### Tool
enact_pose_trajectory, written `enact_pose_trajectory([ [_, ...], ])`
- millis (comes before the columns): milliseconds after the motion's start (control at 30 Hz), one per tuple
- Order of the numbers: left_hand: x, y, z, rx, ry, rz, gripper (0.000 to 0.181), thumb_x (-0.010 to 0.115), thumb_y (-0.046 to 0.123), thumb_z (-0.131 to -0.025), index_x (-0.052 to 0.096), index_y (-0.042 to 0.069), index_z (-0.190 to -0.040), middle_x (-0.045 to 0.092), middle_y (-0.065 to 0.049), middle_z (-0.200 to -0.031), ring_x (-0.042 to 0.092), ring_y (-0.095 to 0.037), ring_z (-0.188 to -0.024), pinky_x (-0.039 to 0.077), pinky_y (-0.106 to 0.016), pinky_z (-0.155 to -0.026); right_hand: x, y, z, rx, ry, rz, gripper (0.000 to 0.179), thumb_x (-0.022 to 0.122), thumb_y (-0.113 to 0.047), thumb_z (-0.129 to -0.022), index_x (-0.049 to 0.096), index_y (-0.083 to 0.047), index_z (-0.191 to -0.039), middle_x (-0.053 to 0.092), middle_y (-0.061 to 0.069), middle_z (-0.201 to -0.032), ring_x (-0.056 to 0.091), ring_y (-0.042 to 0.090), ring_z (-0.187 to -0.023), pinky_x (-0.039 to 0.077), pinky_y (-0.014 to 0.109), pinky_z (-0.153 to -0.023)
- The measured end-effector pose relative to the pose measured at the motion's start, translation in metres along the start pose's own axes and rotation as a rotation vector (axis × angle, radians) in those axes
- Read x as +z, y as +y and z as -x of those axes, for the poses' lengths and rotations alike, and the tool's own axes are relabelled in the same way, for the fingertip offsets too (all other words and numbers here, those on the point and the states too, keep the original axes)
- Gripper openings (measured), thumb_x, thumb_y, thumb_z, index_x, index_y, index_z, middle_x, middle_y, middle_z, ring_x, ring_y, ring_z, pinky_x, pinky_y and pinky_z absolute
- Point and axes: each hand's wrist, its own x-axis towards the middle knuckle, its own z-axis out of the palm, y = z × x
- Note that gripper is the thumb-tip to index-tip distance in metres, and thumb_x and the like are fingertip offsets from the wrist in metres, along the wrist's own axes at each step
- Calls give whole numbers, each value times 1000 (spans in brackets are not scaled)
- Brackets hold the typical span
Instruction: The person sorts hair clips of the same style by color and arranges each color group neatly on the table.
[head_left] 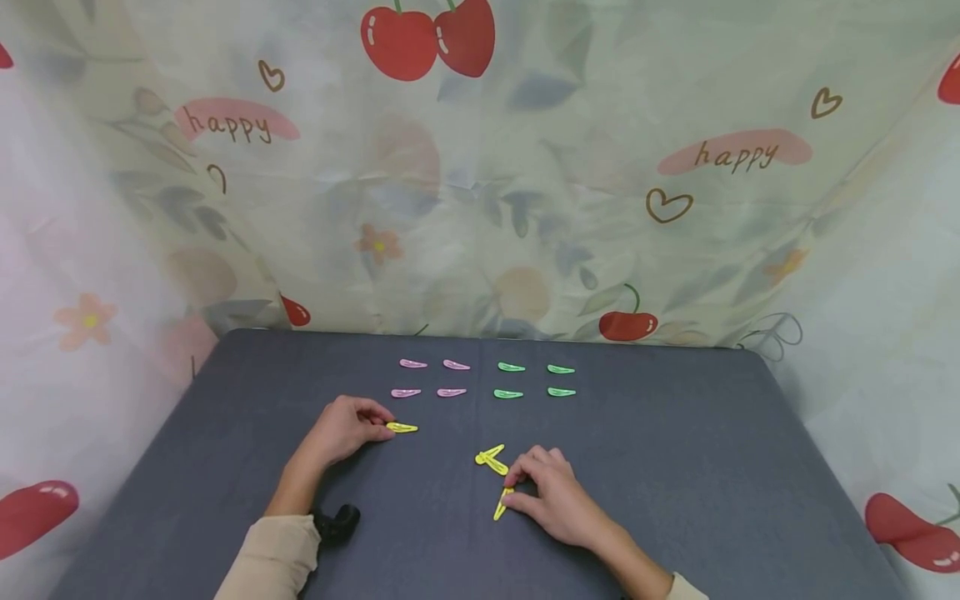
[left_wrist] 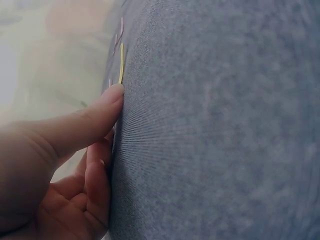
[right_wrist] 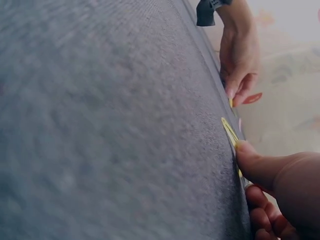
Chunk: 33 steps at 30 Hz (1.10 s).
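My left hand [head_left: 347, 430] pinches the rounded end of a yellow snap hair clip [head_left: 405, 428], just below the pink clips. In the left wrist view, the thumb presses on the end of this yellow clip [left_wrist: 121, 64], which lies along the cloth. Lower and right of centre, my right hand [head_left: 553, 498] grips another yellow hair clip [head_left: 499, 508] between thumb and fingers, its narrow end pointing toward me. The right wrist view has that clip [right_wrist: 228, 130] sticking out past the thumb. Two more yellow clips [head_left: 491, 459] overlap beside the right fingertips.
Several pink hair clips [head_left: 452, 392] lie in two rows at the back of the dark grey table [head_left: 675, 450]. Several green clips [head_left: 508, 394] are laid out likewise to their right. A printed curtain [head_left: 480, 250] hangs behind the table and along both sides.
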Motion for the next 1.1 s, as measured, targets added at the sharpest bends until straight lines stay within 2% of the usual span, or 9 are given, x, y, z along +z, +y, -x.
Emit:
enact_pose_trajectory([
  [233, 0, 0, -1, -28, -2, 9, 15, 86, 20, -82, 80, 17, -95, 68, -1, -86, 57, -18, -82, 43, -30, -72, -6, 1, -1, 14, -65, -17, 22, 83, -28, -83, 62, -30, -82, 55, -14, -91, 39, 6, -88, 34, 28, -83],
  [433, 1, 1, -2, -38, -3, 13, 16, 87, 21, -82, 80, 17, -96, 68, -1, -86, 57, -18, -82, 43, -30, -71, -12, -3, -2, -42, -154, 48, 21, 81, -29, -86, 60, -30, -83, 54, -17, -83, 41, 2, -81, 33, 28, -82],
  [567, 0, 1, -2, -36, -3, 18, 16, 87, 20, -82, 80, 16, -96, 68, -1, -85, 57, -18, -82, 43, -30, -72, -18, -9, -2, -96, -249, 73, 18, 79, -26, -89, 62, -30, -85, 53, -19, -81, 45, -1, -80, 37, 24, -81],
  [667, -1, 2, -2, -33, -5, 23, 16, 87, 20, -81, 80, 16, -96, 68, -1, -85, 57, -18, -82, 43, -30, -72, -21, -12, -2, -111, -298, 77, 16, 80, -29, -88, 65, -30, -85, 55, -16, -84, 48, 0, -82, 41, 20, -78],
  [867, -1, 4, -2, -33, -12, 30, 16, 87, 20, -81, 80, 16, -95, 68, -1, -84, 57, -17, -81, 43, -29, -71, -22, -17, -2, -106, -313, 67, 17, 81, -39, -87, 67, -31, -87, 57, -14, -87, 52, 0, -82, 46, 16, -76],
  [967, -2, 4, -1, -31, -14, 27, 16, 87, 20, -81, 80, 15, -96, 69, -2, -85, 57, -17, -80, 43, -29, -71, -20, -20, -2, -121, -323, 86, 13, 79, -33, -89, 67, -27, -90, 57, -15, -87, 51, -2, -82, 46, 16, -76],
  [1100, -1, 4, -1, -41, -10, 27, 16, 87, 19, -81, 80, 15, -95, 69, -1, -84, 57, -17, -80, 44, -29, -71, -17, -25, -3, -106, -379, 70, 9, 76, -20, -93, 67, -23, -94, 57, -16, -86, 50, -6, -79, 46, 16, -75],
])
